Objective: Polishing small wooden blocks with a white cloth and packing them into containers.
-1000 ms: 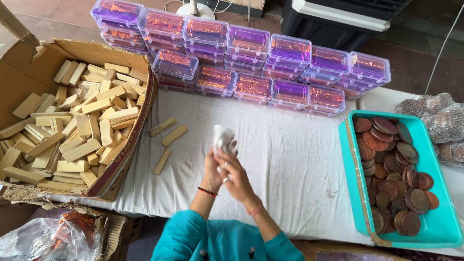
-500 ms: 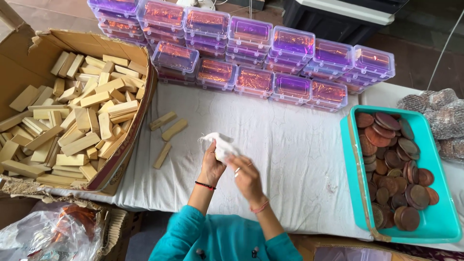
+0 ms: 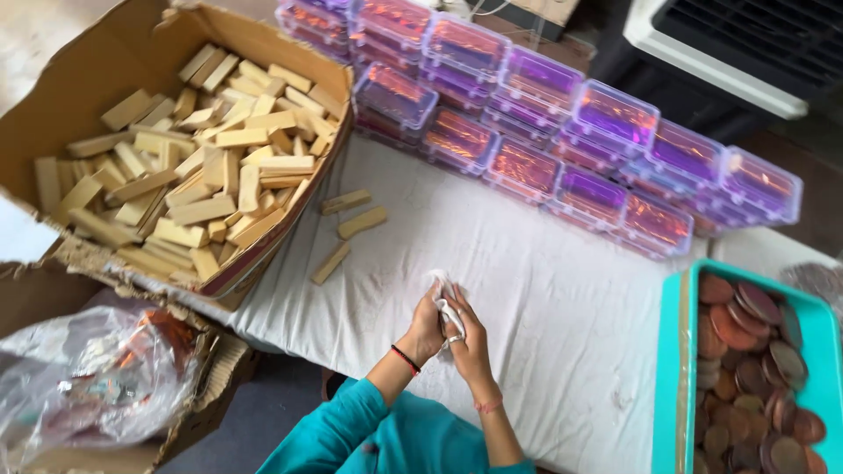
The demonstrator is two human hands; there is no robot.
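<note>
My left hand (image 3: 427, 326) and my right hand (image 3: 471, 338) are pressed together over the white cloth-covered table (image 3: 544, 290), both gripping a small crumpled white wipe (image 3: 445, 301) between them. The wipe sticks out above my fingers. A dark band circles my left wrist and a pink one my right. Teal sleeves cover my forearms. Three loose wooden blocks (image 3: 350, 225) lie on the cloth to the upper left of my hands.
An open cardboard box (image 3: 114, 79) full of pale wooden blocks stands at the left. Stacked clear purple-tinted plastic cases (image 3: 527, 123) line the far edge. A teal tray (image 3: 672, 369) of brown discs sits at the right. A clear plastic bag (image 3: 88, 377) lies lower left.
My hands have drawn closer together around the wipe, which is now more bunched up. The camera has swung left and nearer, so everything sits further right in view.
</note>
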